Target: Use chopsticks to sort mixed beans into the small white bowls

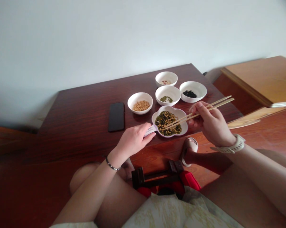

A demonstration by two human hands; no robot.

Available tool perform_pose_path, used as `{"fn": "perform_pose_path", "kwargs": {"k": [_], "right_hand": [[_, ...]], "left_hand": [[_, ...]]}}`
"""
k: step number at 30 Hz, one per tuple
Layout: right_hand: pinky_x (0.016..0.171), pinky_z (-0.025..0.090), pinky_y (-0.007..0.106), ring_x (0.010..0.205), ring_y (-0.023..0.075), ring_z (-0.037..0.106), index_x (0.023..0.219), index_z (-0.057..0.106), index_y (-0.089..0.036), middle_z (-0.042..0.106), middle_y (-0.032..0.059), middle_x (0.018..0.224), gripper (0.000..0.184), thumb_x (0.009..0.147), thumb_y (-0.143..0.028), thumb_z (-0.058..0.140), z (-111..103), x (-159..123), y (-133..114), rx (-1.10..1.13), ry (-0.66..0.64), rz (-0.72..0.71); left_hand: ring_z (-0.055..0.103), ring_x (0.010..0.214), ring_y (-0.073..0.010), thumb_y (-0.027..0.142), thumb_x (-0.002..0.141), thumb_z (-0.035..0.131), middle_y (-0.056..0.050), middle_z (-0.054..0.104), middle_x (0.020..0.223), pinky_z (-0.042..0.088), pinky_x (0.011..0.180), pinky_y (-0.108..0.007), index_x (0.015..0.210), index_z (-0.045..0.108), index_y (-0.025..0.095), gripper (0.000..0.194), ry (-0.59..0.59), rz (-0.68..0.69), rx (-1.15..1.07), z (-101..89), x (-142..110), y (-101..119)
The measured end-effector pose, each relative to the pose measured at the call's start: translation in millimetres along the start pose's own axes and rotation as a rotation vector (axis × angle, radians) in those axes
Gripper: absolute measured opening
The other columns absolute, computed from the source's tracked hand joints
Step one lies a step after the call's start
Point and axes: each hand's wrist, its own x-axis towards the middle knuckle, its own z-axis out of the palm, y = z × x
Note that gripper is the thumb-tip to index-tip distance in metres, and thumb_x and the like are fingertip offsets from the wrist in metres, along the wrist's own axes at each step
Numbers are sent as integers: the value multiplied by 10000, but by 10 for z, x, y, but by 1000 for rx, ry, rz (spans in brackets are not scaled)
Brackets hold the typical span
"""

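My left hand [134,139] is closed around the handle of a white, flower-shaped bowl [184,114] at the table's near edge. Mixed beans [168,122] in yellow, green and black lie inside it. In my right hand [209,122] is a pair of wooden chopsticks [192,114], their tips down among the beans. Behind the bowl stand a white bowl of yellow soybeans [141,106], one with some green beans [166,99], one with black beans [190,94] and one with a few reddish and pale pieces [166,82].
A black phone [116,116] lies on the dark wooden table [86,104], left of the bowls. The white wall [97,38] rises behind it. A lighter wooden piece of furniture [262,79] stands to the right. Below the table edge are my legs and a sandalled foot [190,152].
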Motion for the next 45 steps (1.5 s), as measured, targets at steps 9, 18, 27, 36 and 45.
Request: {"fn": "perform_pose_path", "kwargs": {"k": [9, 18, 27, 36, 45], "right_hand": [[507, 515, 233, 613, 113, 663, 908, 776, -246, 720, 15, 923, 533, 1036, -638, 1113, 20, 448, -157, 65, 162, -232], [556, 466, 208, 590, 106, 708, 980, 704, -259, 682, -44, 754, 353, 1319, -342, 749, 60, 1011, -141, 6, 321, -358], [533, 447, 239, 564, 110, 679, 957, 719, -247, 680, -30, 753, 344, 1263, -388, 788, -98, 1011, -85, 37, 359, -384], [528, 460, 240, 632, 119, 650, 937, 734, -259, 665, 3, 864, 442, 1132, -562, 988, -247, 887, -117, 90, 261, -286], [600, 655, 291, 703, 185, 773, 946, 824, -283, 745, 43, 918, 649, 1065, -903, 980, -200, 819, -153, -39, 163, -231]], "left_hand": [[939, 1049, -305, 248, 1320, 708, -108, 964, 1243, 630, 884, -379, 1327, 741, 225, 41, -23, -6, -14, -116, -38, 86], [931, 1067, -300, 246, 1319, 693, -112, 956, 1238, 627, 890, -374, 1307, 741, 218, 58, -62, -19, -2, -168, 5, 118], [920, 1016, -286, 292, 1329, 687, -81, 958, 1168, 625, 879, -377, 1277, 734, 249, 82, -36, -12, -31, -123, -1, 53], [930, 980, -321, 266, 1306, 646, -78, 954, 1129, 696, 850, -415, 1278, 779, 307, 141, -55, 3, -60, -114, 69, -36], [970, 972, -339, 307, 1299, 692, -96, 980, 1154, 736, 833, -419, 1336, 792, 286, 108, -99, 52, -34, -125, 91, -192]]}}
